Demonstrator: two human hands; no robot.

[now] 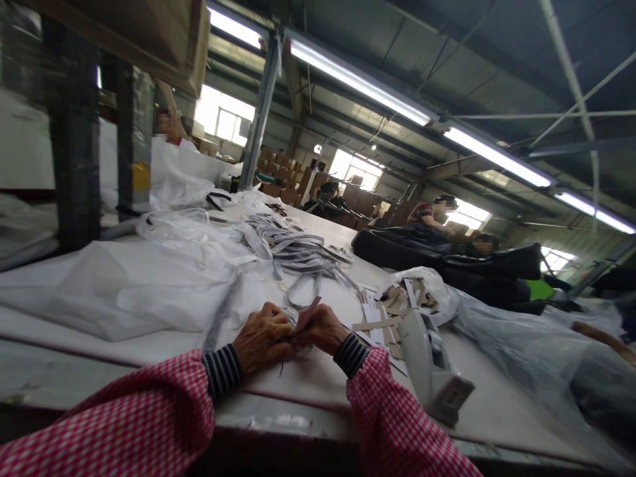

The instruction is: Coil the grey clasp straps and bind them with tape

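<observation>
My two hands meet just above the front part of the white table (278, 384). In my right hand (322, 329) a narrow brownish-pink strip (307, 314) is pinched, its end pointing up. My left hand (263, 336) has its fingers curled and pressed together beside the right one; what lies in them is hidden. A thin dark thread or strip end shows below the left fingers. Just beyond the hands, a loop of grey strap (304, 291) leads back to a heap of grey straps (303, 250).
To the right stand a tape dispenser (422, 358) and a pile of white and tan card strips (385, 323). Clear plastic sheeting (517, 358) lies farther right, white sheeting (134, 285) at left. Black bags (402, 246) and several co-workers are behind. A dark post (74, 146) rises at left.
</observation>
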